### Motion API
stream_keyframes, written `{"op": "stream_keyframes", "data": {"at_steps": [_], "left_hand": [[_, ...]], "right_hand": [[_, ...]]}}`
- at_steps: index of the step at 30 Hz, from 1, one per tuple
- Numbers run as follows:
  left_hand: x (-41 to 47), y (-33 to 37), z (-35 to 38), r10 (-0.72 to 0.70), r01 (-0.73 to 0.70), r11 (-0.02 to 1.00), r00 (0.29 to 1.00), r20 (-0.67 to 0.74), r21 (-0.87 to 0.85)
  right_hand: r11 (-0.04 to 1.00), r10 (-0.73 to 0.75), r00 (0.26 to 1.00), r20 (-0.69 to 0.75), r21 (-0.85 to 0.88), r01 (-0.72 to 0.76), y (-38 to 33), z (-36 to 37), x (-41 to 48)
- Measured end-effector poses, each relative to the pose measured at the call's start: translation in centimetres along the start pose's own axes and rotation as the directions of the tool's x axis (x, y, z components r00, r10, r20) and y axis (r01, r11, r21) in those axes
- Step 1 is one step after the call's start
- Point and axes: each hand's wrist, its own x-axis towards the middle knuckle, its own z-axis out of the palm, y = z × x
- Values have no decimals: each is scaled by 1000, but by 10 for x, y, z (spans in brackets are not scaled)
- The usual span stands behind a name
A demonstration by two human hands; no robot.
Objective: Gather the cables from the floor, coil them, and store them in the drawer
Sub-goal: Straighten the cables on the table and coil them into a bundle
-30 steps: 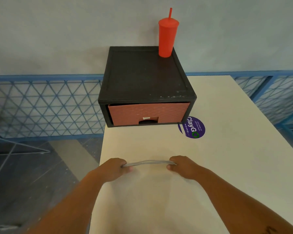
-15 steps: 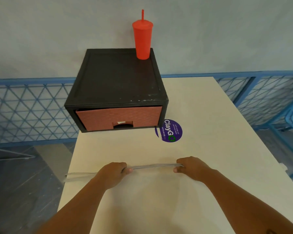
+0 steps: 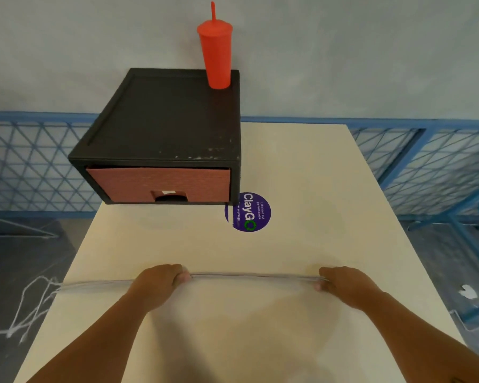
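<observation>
Both hands are over the near part of a cream table (image 3: 302, 175), knuckles up and set well apart. The left hand (image 3: 161, 280) is clenched on a pale cable (image 3: 249, 276), and the right hand (image 3: 343, 281) grasps the same cable at its right end, so a taut stretch runs nearly level between the two fists, just above the tabletop. To the left of the left hand the cable carries on across the table's left edge and drops to the dark floor (image 3: 17, 272), where it lies in loose, tangled white loops. At the far left of the table sits a black box (image 3: 166, 120) with a reddish drawer (image 3: 158, 183) in its near face; the drawer is pushed in flush and has a small cut-out handle at its lower middle. A red cup (image 3: 216, 56) with a straw stands upright on the box's far right corner. A round purple sticker (image 3: 250, 212) lies flat on the table just beside the box's near right corner. Blue mesh fencing (image 3: 426, 167) runs behind the table on both sides, below a pale wall.
</observation>
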Motion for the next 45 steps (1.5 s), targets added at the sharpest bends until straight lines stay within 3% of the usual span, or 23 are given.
{"op": "stream_keyframes", "data": {"at_steps": [9, 22, 25, 29, 33, 36, 40, 45], "left_hand": [[4, 30, 8, 20, -20, 1000, 1000, -19, 12], [7, 44, 12, -14, 14, 999, 1000, -6, 51], [8, 47, 14, -44, 45, 993, 999, -8, 107], [11, 47, 10, -35, 32, 987, 999, 16, 156], [12, 46, 12, -18, 14, 984, 999, 26, 178], [12, 45, 12, -10, 8, 985, 1000, 10, 171], [10, 44, 12, 37, -37, 995, 999, 1, 95], [9, 41, 12, 18, -20, 997, 999, 27, 76]], "right_hand": [[991, 99, 992, -84, -80, -105, 70, -1, -21], [973, 207, 966, -153, -74, -220, 116, 0, -32], [977, 186, 963, -194, -72, -203, 117, 6, -32], [931, 141, 926, -351, -272, -244, 119, 12, -32], [917, 28, 889, -456, -342, -205, 111, 20, -31], [910, -32, 899, -437, -384, -154, 108, 23, -31], [931, 99, 944, -316, -305, -200, 122, 19, -41], [897, 258, 920, -296, -281, -342, 138, 8, -50]]}}
